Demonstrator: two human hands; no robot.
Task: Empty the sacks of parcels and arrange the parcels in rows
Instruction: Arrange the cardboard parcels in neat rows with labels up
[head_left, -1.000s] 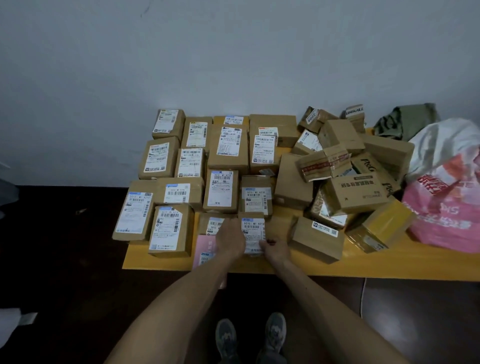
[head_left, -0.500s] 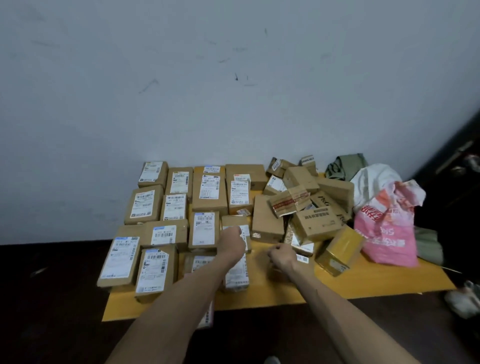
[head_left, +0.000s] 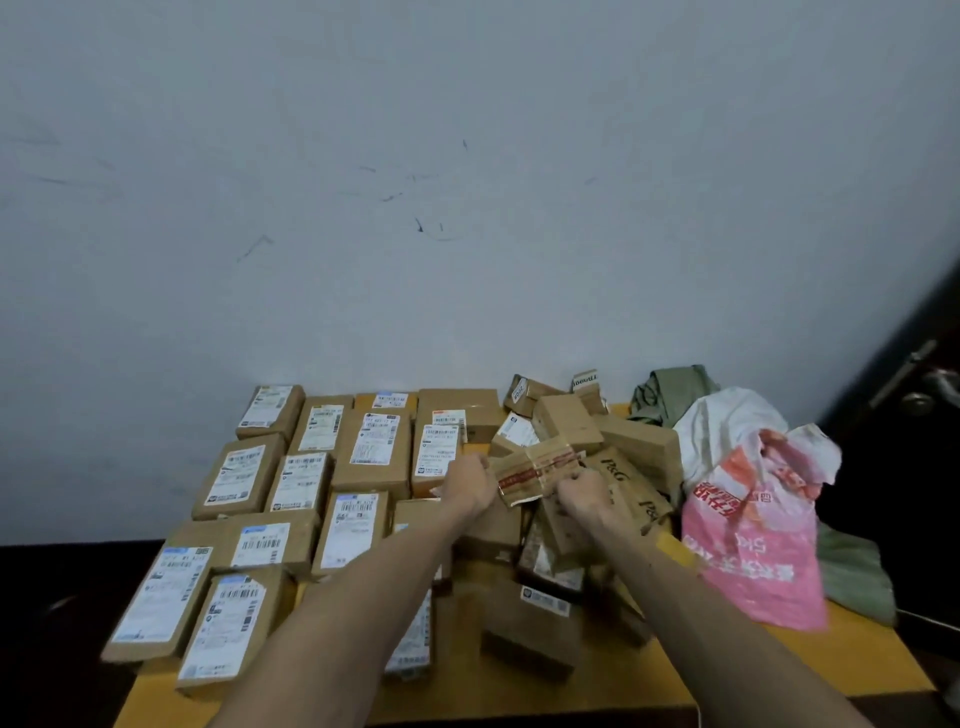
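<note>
Several brown labelled parcels (head_left: 371, 446) lie in rows on the left half of a yellow table (head_left: 852, 660). On the right half, a loose heap of parcels (head_left: 636, 447) is piled up. A parcel with red-printed tape (head_left: 537, 467) is lifted above the heap's left edge. My left hand (head_left: 467, 480) grips its left end and my right hand (head_left: 584, 488) grips its right end. A pink and white sack (head_left: 753, 530) stands crumpled at the table's right side.
A green cloth sack (head_left: 670, 392) lies behind the heap against the white wall. More green fabric (head_left: 852, 571) hangs by the table's right edge. A dark door with a metal handle (head_left: 930, 384) is at the far right. The floor around the table is dark.
Both hands left the front-row parcels and reached back and right to the heap. They now hold the red-taped parcel, which has risen off the pile. The camera tilted upward.
</note>
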